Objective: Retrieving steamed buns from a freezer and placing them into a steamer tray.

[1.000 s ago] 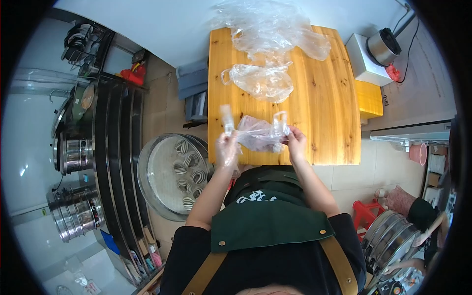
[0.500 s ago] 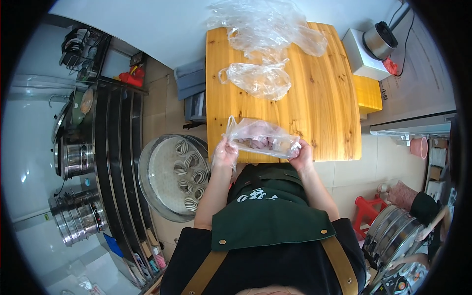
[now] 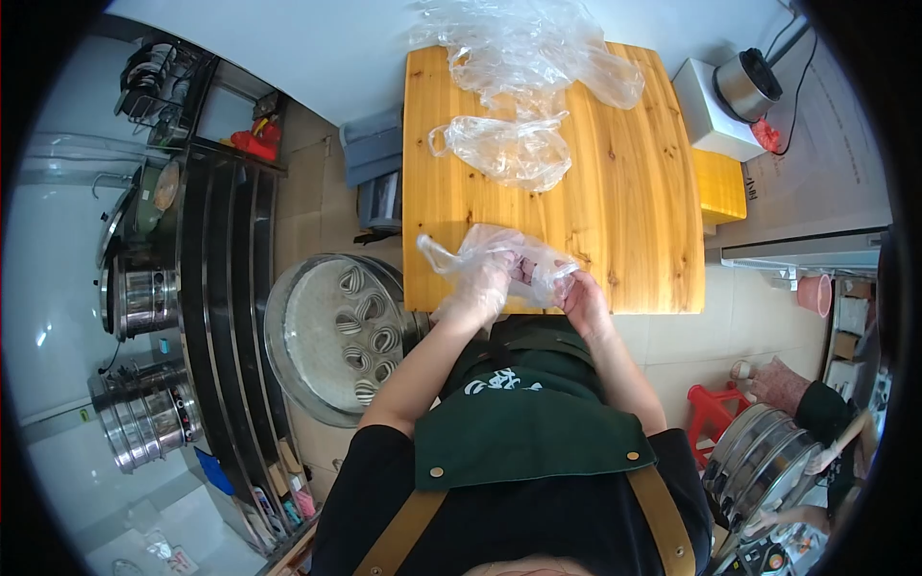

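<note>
A clear plastic bag [image 3: 485, 238] with purple pieces [image 3: 524, 272] inside lies at the near edge of a wooden table [image 3: 624, 211]. My left hand [image 3: 483, 286] is at the bag's left part, with thin plastic over it, and reaches in toward the purple pieces. Its fingers are blurred by the film, so their closing cannot be made out. At the bag's right end, my right hand [image 3: 587, 300] is closed, pinching the gathered plastic. One loop handle of the bag sticks out loose on the left.
Farther up the table lie another clear bag [image 3: 509, 152] and a heap of clear bags [image 3: 528, 58]. Left of the table stands a round steamer tray [image 3: 288, 370] with several striped swirled rolls. Metal steamers [image 3: 768, 456] and another person's arms [image 3: 836, 451] are at the lower right.
My left hand has moved right, from the bag's left edge and handle to over the purple pieces. The bag has crumpled inward. My right hand stays at its right end.
</note>
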Tool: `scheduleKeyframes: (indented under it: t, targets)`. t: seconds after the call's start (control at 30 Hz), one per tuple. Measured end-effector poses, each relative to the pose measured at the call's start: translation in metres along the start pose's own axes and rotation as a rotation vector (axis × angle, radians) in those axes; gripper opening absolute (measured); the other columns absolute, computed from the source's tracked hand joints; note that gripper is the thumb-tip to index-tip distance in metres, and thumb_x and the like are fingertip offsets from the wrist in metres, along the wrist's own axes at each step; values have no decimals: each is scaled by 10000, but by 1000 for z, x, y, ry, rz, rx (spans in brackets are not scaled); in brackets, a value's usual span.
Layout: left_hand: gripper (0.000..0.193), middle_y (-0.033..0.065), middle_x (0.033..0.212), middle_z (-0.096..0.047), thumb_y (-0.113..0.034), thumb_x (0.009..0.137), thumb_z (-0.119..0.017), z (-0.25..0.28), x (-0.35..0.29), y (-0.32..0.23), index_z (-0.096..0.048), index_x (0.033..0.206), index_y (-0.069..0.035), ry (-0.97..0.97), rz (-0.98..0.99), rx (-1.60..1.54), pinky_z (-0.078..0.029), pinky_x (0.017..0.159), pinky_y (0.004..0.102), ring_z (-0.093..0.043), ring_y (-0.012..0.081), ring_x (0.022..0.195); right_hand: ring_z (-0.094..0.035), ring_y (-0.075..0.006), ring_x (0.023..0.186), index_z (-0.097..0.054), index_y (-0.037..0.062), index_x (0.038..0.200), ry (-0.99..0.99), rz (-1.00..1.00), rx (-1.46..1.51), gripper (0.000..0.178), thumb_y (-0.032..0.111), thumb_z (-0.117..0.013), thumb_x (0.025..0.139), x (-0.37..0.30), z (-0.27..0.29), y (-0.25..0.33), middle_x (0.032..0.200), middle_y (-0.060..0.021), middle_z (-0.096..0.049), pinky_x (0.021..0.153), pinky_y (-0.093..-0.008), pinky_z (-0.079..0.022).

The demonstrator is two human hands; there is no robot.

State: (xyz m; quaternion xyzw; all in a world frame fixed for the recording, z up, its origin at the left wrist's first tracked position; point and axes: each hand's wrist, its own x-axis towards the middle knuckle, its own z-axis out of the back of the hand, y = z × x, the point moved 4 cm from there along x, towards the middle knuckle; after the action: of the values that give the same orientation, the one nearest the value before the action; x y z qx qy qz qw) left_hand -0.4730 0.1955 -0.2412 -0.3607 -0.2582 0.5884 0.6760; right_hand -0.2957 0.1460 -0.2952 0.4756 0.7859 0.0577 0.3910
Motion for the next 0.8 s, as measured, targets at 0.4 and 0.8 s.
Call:
scheduleKeyframes:
  t: [0.4,0.8]
  targets:
    - [338,130,952,-606,-259,692,-663,-41,55,24,-604,963,-66,366,269,357,-439,790,392,-563,279,914,-564,-137,785,-508,42,1072,26,-26,-1,340,294,-455,850,5,-3,6,892,-41,-583,662,-267,-471]
    - [369,115,993,-603,-334,653,-666,-47,65,37,-640,944,-108,474,512,107,-416,833,349,-542,266,954,-550,-131,732,-508,35,1089,50,-211,11,346,276,-460,845,35,18,29,856,-36,-586,666,-274,-457]
